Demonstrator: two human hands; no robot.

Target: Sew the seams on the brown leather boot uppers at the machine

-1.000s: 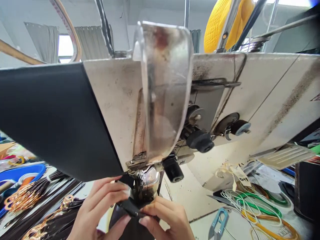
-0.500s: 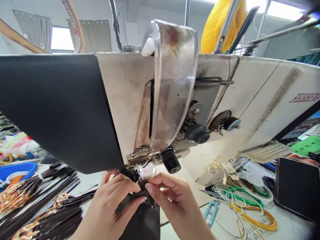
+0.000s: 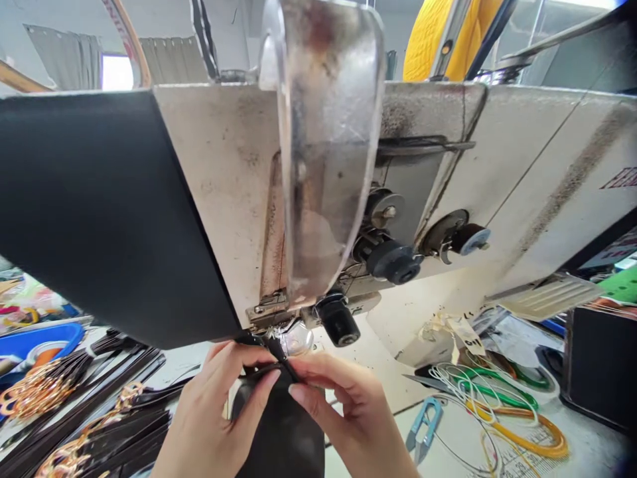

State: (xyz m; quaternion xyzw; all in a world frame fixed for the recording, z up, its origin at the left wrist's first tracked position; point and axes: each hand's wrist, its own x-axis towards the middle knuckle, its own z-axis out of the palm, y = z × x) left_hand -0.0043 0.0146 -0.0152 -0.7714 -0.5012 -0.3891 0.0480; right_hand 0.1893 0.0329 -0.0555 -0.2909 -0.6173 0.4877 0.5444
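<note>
A worn cream sewing machine (image 3: 497, 166) fills the upper view, with a clear curved guard (image 3: 323, 146) over its needle area and a black panel (image 3: 99, 212) at its left. Under the needle head, my left hand (image 3: 213, 411) and my right hand (image 3: 348, 411) both pinch a narrow black strap (image 3: 276, 352) with closed fingers. The strap lies on top of the black post (image 3: 283, 431) of the machine, just below the shiny presser foot (image 3: 293, 335). Thumb and fingertips of the two hands almost touch.
Black straps with gold chain hardware (image 3: 74, 411) lie in a pile at the lower left, beside a blue tray (image 3: 40, 338). At the right are blue thread snips (image 3: 423, 425), coiled green and yellow cords (image 3: 512, 405) and a black box (image 3: 602, 358). A yellow spool (image 3: 438, 33) stands above.
Both hands have moved up to the presser foot and closed in on the strap's end; the right hand shifted from beneath the strap to pinching it from the right. My view has swayed slightly.
</note>
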